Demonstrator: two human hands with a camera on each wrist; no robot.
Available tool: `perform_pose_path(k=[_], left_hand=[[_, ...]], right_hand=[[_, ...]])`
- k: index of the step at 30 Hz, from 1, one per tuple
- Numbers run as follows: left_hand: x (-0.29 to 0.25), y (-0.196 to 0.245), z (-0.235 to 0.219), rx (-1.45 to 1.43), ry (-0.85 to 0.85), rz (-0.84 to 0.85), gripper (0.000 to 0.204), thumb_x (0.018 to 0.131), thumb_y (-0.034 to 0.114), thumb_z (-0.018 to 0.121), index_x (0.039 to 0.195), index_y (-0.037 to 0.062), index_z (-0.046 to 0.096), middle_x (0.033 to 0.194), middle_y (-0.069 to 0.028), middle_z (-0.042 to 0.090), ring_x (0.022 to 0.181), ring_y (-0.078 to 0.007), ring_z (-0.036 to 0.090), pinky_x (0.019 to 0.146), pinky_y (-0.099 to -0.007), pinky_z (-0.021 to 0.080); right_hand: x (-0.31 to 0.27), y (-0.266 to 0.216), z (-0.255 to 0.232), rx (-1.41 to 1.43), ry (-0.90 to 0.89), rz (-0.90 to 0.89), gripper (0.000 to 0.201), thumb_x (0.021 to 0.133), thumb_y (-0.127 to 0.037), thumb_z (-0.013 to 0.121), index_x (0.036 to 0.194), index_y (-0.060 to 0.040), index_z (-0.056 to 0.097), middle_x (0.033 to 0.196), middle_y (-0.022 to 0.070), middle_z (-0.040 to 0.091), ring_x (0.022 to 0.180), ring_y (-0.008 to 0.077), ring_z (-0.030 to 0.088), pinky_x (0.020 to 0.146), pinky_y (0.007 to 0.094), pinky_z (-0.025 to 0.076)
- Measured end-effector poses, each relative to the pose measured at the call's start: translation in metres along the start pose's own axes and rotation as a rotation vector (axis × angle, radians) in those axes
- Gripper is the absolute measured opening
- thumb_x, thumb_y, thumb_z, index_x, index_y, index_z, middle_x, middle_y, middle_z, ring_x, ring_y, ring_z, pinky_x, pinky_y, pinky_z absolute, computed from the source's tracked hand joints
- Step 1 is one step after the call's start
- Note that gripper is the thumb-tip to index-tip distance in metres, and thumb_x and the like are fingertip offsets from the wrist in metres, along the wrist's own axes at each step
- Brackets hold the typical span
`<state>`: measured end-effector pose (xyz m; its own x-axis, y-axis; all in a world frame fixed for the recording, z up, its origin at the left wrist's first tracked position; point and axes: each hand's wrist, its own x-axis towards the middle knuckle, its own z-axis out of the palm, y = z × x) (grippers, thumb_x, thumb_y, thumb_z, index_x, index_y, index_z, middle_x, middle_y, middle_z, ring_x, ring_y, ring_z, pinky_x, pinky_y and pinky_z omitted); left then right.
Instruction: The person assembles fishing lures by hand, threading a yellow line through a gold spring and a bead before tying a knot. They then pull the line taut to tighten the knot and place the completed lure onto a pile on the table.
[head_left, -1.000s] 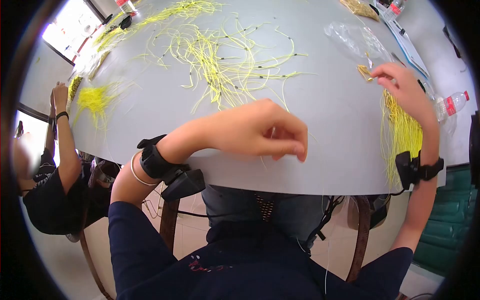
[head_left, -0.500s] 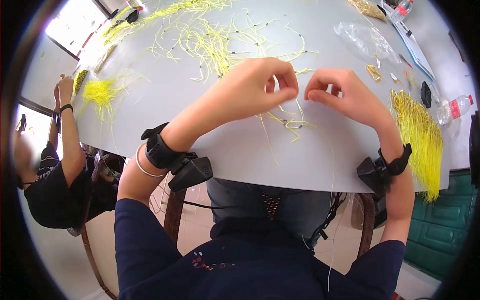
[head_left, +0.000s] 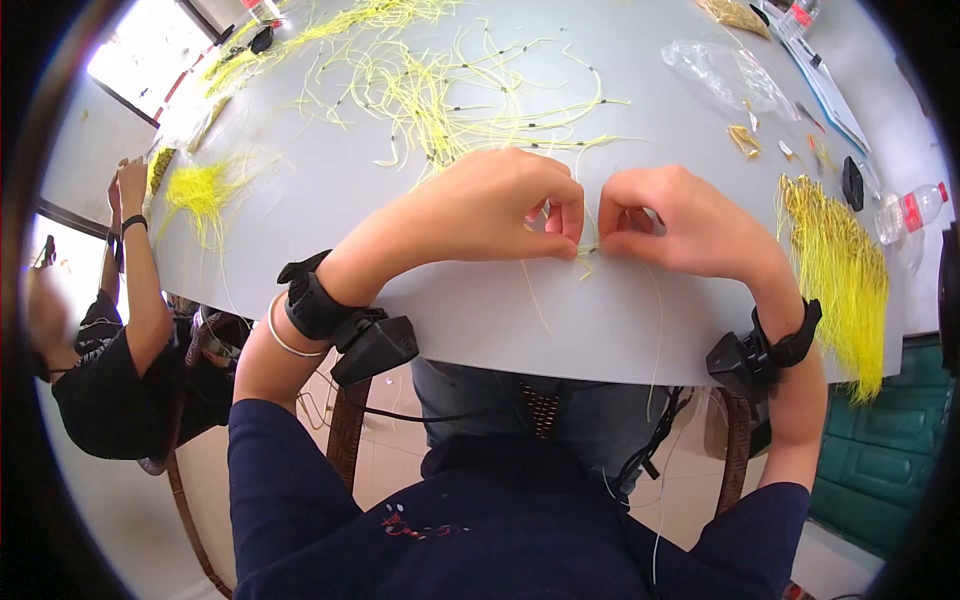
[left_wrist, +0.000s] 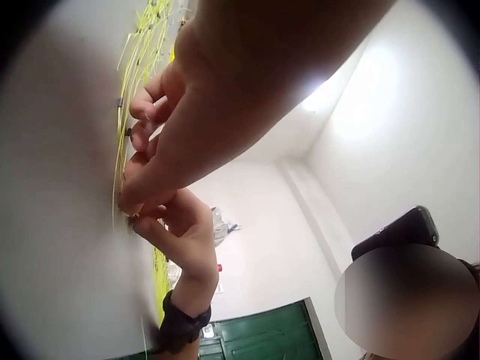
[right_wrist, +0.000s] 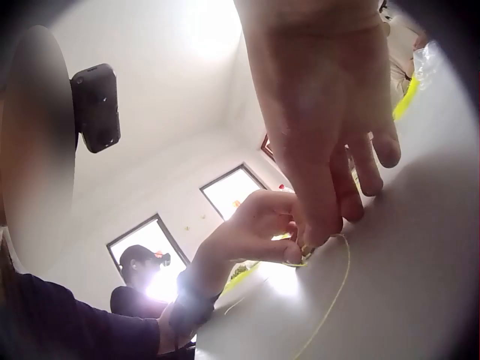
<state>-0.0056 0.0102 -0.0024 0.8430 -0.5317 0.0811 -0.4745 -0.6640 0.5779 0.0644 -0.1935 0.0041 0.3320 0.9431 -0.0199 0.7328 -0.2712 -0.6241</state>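
Both hands meet low over the table. The left hand [head_left: 490, 208] pinches a thin yellow cord [head_left: 586, 272] between thumb and forefinger; a short dark sleeve [head_left: 592, 250] shows on it. Facing it, the right hand [head_left: 690, 222] has thumb and forefinger pinched together on a small gold-coloured piece [right_wrist: 306, 248], partly hidden by the fingertips. The right wrist view shows the two hands' fingertips almost touching around this piece. A thin cord [right_wrist: 343, 274] curves down from beside the right fingertips onto the table.
A loose tangle of yellow cords [head_left: 430, 100] with dark sleeves lies beyond the hands. At right are a gold-ended cord bundle [head_left: 835, 275], gold pieces [head_left: 744, 141], a plastic bag [head_left: 725, 75] and a bottle [head_left: 912, 212]. Another person [head_left: 120, 340] sits at left beside a yellow bundle [head_left: 200, 195].
The right hand has come from the gold pieces at the right to the middle, facing the left hand. Since half a second ago, both hands have lowered towards the near edge.
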Motion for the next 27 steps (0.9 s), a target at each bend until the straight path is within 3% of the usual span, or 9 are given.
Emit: perform_pose_path(k=[4, 5, 9, 13, 15, 22, 25, 27], left_hand=[[0.002, -0.002, 0.002, -0.039, 0.125, 0.051, 0.013, 0.074, 0.016, 0.067, 0.074, 0.0056, 0.059, 0.066, -0.0033, 0.057, 0.062, -0.0151, 0.054, 0.055, -0.0274, 0.042], [0.002, -0.001, 0.002, -0.04, 0.124, 0.051, 0.013, 0.074, 0.016, 0.067, 0.074, 0.0056, 0.059, 0.066, -0.0033, 0.057, 0.062, -0.0151, 0.054, 0.055, -0.0274, 0.042], [0.002, 0.005, -0.002, -0.077, 0.258, -0.115, 0.013, 0.078, 0.017, 0.065, 0.074, 0.006, 0.058, 0.062, 0.0017, 0.055, 0.055, -0.0059, 0.048, 0.048, -0.0203, 0.035], [0.004, 0.003, -0.001, -0.178, 0.373, -0.104, 0.017, 0.082, 0.021, 0.064, 0.078, 0.0058, 0.058, 0.061, 0.0054, 0.052, 0.057, -0.0003, 0.045, 0.047, -0.0165, 0.031], [0.004, 0.003, -0.002, -0.196, 0.357, -0.12, 0.018, 0.083, 0.022, 0.064, 0.079, 0.0052, 0.057, 0.062, 0.0053, 0.052, 0.058, -0.0001, 0.045, 0.047, -0.0165, 0.032], [0.006, -0.001, 0.002, -0.344, 0.321, -0.125, 0.02, 0.085, 0.021, 0.062, 0.083, 0.0019, 0.057, 0.072, 0.0029, 0.054, 0.063, -0.0013, 0.047, 0.052, -0.0169, 0.037], [0.005, 0.003, 0.0, -0.359, 0.299, -0.115, 0.02, 0.085, 0.021, 0.062, 0.083, 0.0018, 0.057, 0.073, 0.0026, 0.054, 0.064, -0.0022, 0.047, 0.054, -0.0168, 0.038], [0.007, -0.001, 0.0, -0.348, 0.32, -0.105, 0.019, 0.085, 0.021, 0.062, 0.082, 0.0026, 0.057, 0.071, 0.0033, 0.054, 0.063, -0.0016, 0.047, 0.053, -0.0167, 0.037]], right_hand=[[0.003, 0.0, -0.003, 0.027, 0.168, -0.042, 0.007, 0.079, -0.009, 0.059, 0.081, -0.0024, 0.058, 0.07, 0.0026, 0.054, 0.063, 0.0108, 0.05, 0.057, 0.0224, 0.04], [0.003, 0.001, -0.004, 0.103, 0.248, 0.024, 0.008, 0.081, -0.01, 0.057, 0.084, -0.0025, 0.058, 0.069, 0.004, 0.055, 0.064, 0.0117, 0.052, 0.057, 0.0246, 0.041], [0.004, 0.019, -0.008, 0.136, 0.422, 0.106, 0.013, 0.087, -0.014, 0.051, 0.092, -0.0036, 0.058, 0.07, 0.0022, 0.056, 0.065, 0.0092, 0.052, 0.058, 0.0251, 0.042], [0.008, 0.016, -0.003, 0.387, 0.396, 0.096, 0.012, 0.087, -0.014, 0.054, 0.092, -0.0044, 0.059, 0.073, 0.0, 0.058, 0.065, 0.0072, 0.051, 0.058, 0.0226, 0.042], [0.01, 0.012, 0.002, 0.75, 0.302, 0.036, 0.012, 0.086, -0.015, 0.058, 0.092, -0.0046, 0.06, 0.076, -0.0012, 0.058, 0.066, 0.0054, 0.05, 0.059, 0.0197, 0.041], [0.015, 0.01, 0.015, 0.781, 0.38, -0.035, 0.014, 0.087, -0.019, 0.059, 0.091, -0.0059, 0.058, 0.079, -0.0009, 0.056, 0.066, 0.0058, 0.046, 0.062, 0.0199, 0.039], [0.016, 0.013, 0.017, 0.803, 0.439, -0.111, 0.013, 0.087, -0.018, 0.058, 0.092, -0.0053, 0.059, 0.084, 0.0011, 0.059, 0.072, 0.0062, 0.051, 0.066, 0.0204, 0.042], [0.015, 0.007, 0.011, 1.038, 0.6, -0.102, 0.013, 0.09, -0.018, 0.053, 0.093, -0.0055, 0.056, 0.083, 0.0011, 0.056, 0.072, 0.0068, 0.05, 0.068, 0.0209, 0.041]])
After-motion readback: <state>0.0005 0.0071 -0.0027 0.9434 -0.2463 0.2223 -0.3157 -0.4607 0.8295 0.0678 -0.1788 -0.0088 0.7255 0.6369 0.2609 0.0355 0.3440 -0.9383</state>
